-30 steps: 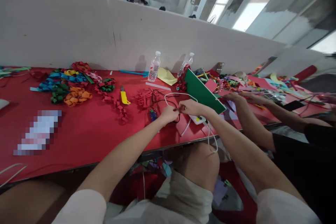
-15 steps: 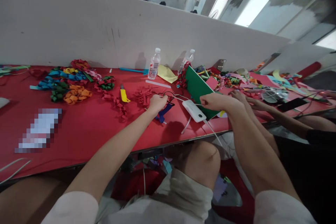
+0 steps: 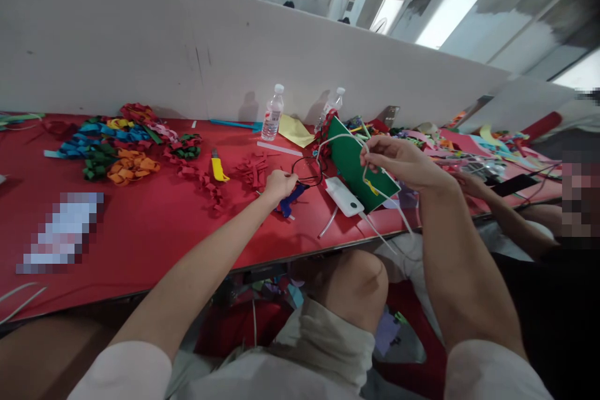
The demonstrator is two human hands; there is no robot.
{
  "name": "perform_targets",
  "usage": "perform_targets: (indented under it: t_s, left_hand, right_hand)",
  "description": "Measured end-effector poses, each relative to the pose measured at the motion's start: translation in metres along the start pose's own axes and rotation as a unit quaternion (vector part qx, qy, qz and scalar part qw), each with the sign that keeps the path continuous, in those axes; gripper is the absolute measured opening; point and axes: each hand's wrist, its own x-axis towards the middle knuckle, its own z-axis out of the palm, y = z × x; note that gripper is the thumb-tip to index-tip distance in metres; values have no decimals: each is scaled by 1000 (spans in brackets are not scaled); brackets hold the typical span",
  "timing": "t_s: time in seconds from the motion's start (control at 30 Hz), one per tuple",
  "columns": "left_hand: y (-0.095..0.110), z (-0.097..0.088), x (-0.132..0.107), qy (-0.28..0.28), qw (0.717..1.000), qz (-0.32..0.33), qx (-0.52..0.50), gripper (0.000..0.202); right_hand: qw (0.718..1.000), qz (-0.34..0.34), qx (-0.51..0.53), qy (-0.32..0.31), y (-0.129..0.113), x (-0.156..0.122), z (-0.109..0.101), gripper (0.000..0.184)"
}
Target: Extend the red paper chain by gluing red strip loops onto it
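My left hand is closed on a thin black cord, which loops to the right of the fingers. Just beside it on the red table lies a dark blue tool that looks like a glue gun, partly covered by the hand. My right hand is raised in front of a tilted green board, its fingers pinching a white cable. That cable arcs left and also hangs down past the table edge. Below lies a white power strip or adapter with its own lead.
Two water bottles stand along the white partition. A yellow cutter, red paper strips and coloured paper chains lie leftward. Another person's hand and a black phone-like slab are at right.
My right hand has risen and drawn the white cable up into a loop before the green board. My left hand stays nearly in place with the black cord.
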Motion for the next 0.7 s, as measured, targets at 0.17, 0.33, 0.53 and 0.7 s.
perform_targets:
  t_s: [0.17,0.33,0.53,0.7]
  left_hand:
    - [-1,1,-5,0,1000,13,19,31]
    - [1,3,-8,-3,1000,18,20,31]
    - [7,3,-8,2,999,51,-16,35]
    - [7,3,-9,-8,998,39,-44,33]
  right_hand:
    - [985,-37,164,45,-13,11,20,28]
    - [985,-61,160,4,-15,17,22,26]
    - [991,14,-86,97,30,41,32,17]
    - [948,100,22,302,60,77,39,13]
